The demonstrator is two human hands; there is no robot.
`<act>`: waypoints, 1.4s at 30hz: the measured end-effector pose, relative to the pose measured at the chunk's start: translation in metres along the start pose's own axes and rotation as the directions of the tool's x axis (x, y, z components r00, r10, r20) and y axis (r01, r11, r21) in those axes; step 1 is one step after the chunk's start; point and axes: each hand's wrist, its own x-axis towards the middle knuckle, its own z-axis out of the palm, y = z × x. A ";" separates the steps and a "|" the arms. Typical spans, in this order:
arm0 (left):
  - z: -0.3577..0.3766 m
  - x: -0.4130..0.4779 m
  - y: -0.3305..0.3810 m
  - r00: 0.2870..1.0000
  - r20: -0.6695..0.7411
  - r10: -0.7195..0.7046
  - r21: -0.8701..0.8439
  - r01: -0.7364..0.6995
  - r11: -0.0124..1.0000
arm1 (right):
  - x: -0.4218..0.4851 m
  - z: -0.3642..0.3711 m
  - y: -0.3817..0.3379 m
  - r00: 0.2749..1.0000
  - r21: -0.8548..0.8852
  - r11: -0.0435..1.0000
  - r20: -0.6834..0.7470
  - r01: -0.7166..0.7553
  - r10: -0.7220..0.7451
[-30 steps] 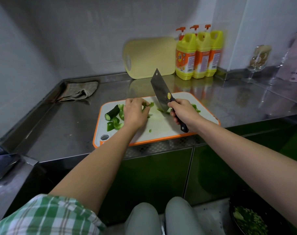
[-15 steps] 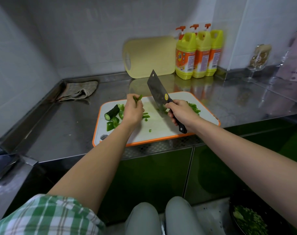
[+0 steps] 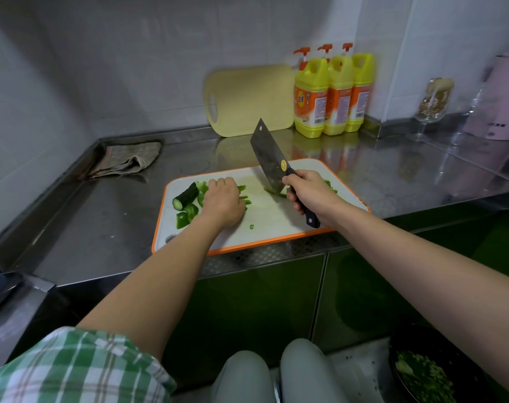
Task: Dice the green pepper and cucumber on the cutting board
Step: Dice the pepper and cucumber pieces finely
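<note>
White tiled walls meet at a corner above a stainless steel desk (image 3: 102,228) with glossy green cabinet doors (image 3: 247,309) beneath it. A pale yellow board (image 3: 247,100) leans on the back wall beside three yellow pump bottles (image 3: 332,94) whose orange labels carry writing too small to read. A pink appliance (image 3: 497,106) and a stemmed glass (image 3: 430,106) stand far right, a crumpled cloth (image 3: 125,161) lies far left, and a black bowl (image 3: 439,370) of chopped greens sits low at the frame's right edge. At the desk's front edge lies the white, orange-rimmed cutting board (image 3: 276,225). The right hand (image 3: 308,193) grips the black handle of a cleaver (image 3: 268,158), fingers wrapped tight, blade tilted tip-up with its lower corner at the board among green scraps; a round yellow sticker on the blade is unreadable. The left hand (image 3: 222,202) rests knuckles-up on pepper strips (image 3: 243,197), fingers curled down over them, fingertips hidden. Left of that hand lie a dark cucumber (image 3: 185,196) length and pepper chunks (image 3: 186,218), the cucumber touching the heap.
</note>
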 end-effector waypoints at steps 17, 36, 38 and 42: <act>0.008 0.014 0.006 0.999 0.030 0.025 0.277 -0.032 0.960 | 0.001 -0.019 0.000 0.999 0.050 0.998 -0.044 -0.026 0.028; 0.011 0.037 0.045 0.983 -0.074 0.167 -0.042 -0.171 0.984 | 0.002 -0.039 -0.002 0.986 0.288 0.948 -0.060 -0.133 0.156; 0.003 0.035 0.036 0.990 -0.137 0.028 -0.158 -0.050 0.986 | -0.002 -0.034 -0.007 0.985 0.305 0.939 -0.024 -0.157 0.173; -0.016 0.025 0.017 0.958 -0.155 -0.243 -0.408 0.162 0.898 | -0.014 -0.014 -0.016 0.978 0.266 0.941 0.057 -0.210 0.202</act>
